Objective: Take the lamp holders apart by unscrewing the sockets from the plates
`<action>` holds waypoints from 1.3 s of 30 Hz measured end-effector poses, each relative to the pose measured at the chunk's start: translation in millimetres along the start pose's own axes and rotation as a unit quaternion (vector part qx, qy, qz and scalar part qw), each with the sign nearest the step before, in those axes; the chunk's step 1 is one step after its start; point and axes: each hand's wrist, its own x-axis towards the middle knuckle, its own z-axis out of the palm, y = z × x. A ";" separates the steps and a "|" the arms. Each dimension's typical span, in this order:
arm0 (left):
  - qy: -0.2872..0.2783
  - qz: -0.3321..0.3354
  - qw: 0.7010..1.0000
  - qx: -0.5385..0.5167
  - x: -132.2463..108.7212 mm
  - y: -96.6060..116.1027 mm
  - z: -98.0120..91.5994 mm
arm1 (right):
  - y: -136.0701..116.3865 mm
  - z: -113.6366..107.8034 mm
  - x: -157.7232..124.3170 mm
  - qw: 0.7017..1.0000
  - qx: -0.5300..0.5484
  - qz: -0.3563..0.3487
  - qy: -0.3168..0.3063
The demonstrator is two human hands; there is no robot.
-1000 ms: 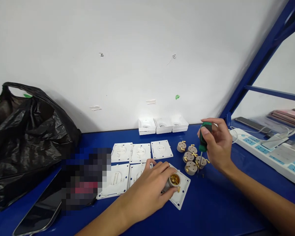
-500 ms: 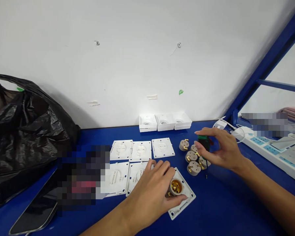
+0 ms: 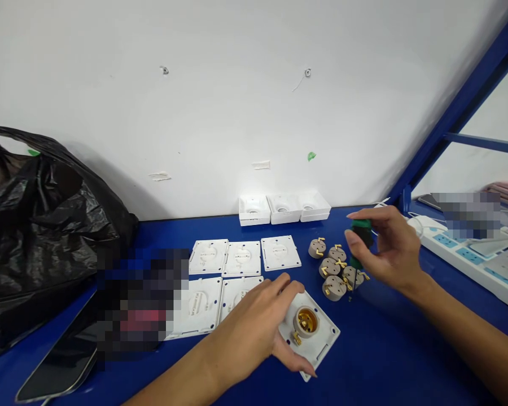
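My left hand (image 3: pixel 262 316) grips a square white plate (image 3: pixel 328 332) at its edges, thumb on the near side and fingers across the far corner. On that plate sits a round lamp socket (image 3: pixel 306 322) with a brass-coloured inside and a brass tab at its side. My right hand (image 3: pixel 389 245) pinches the green and black handle of a screwdriver (image 3: pixel 361 232), whose thin shaft points down. A tiny screw (image 3: pixel 350 299) is at or just below its tip. Beside the shaft stand several beige lamp sockets (image 3: pixel 333 287) with brass tabs.
Several white plates (image 3: pixel 207 256) lie in rows left of centre. White square housings (image 3: pixel 284 209) line the wall. A black plastic bag (image 3: pixel 55 225) and a phone (image 3: pixel 61 355) are at left; a power strip (image 3: pixel 469 255) and blue frame (image 3: pixel 452 113) are at right.
My right hand and the screwdriver have moved slightly right. My left thumb and fingers have shifted from around the socket to the plate's edges, and the plate has turned slightly.
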 end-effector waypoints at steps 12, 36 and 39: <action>-0.051 0.124 0.991 -0.018 2.8 -11.6 -8.0 | -28.6 18.5 -7.2 0.946 0.258 0.142 0.138; -0.030 0.022 0.980 0.194 -5.8 2.5 12.7 | -45.2 23.8 -21.4 0.972 0.223 -0.053 0.044; -0.040 0.015 0.980 0.196 -4.2 3.6 11.1 | -45.7 21.5 -19.3 0.972 0.222 -0.072 0.030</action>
